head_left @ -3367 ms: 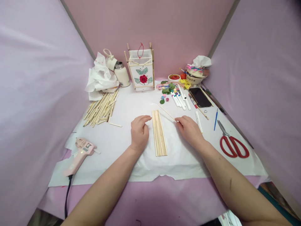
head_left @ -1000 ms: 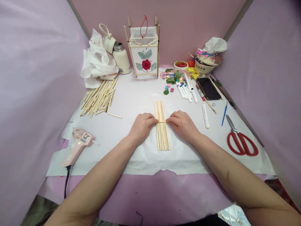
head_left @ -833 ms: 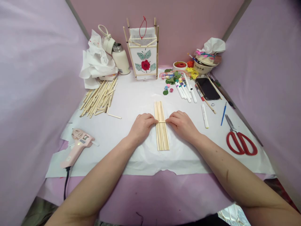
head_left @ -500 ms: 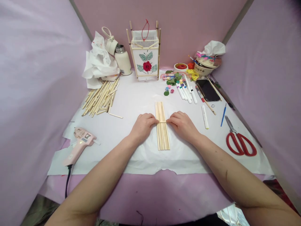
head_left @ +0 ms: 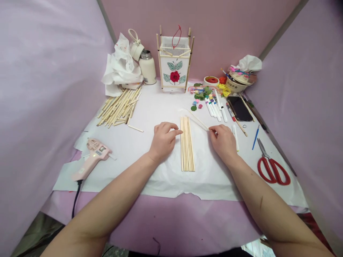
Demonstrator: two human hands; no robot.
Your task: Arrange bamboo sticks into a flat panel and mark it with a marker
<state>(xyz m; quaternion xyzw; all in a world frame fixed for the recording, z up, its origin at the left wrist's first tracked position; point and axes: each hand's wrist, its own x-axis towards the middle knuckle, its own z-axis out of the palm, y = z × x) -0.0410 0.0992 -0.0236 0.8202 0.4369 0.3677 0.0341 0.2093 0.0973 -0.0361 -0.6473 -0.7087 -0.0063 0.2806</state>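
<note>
Several slim wooden sticks [head_left: 188,150] lie side by side as a flat panel on the white sheet in front of me. My left hand [head_left: 166,140] is at the panel's left edge, thumb and index finger apart, with nothing visible between them. The index or thumb tip reaches the outer stick; whether it presses on it I cannot tell. To the right of the panel, my right hand [head_left: 223,142] pinches one end of a thin pale stick [head_left: 198,120]. That stick slants up and left past the panel's top, its far end blurred.
A pink glue gun [head_left: 94,157] lies at left, below a pile of sticks [head_left: 118,109]. Behind stand an opened bottle [head_left: 148,69] and a stick-framed lantern [head_left: 174,64] with a red flower. Markers [head_left: 215,109], a phone [head_left: 240,109] and red-handled scissors [head_left: 270,167] lie at right.
The thin stick that lay across the panel between both hands has lifted off and swung right in my right hand. My left hand's fingers have parted. The view has shifted slightly.
</note>
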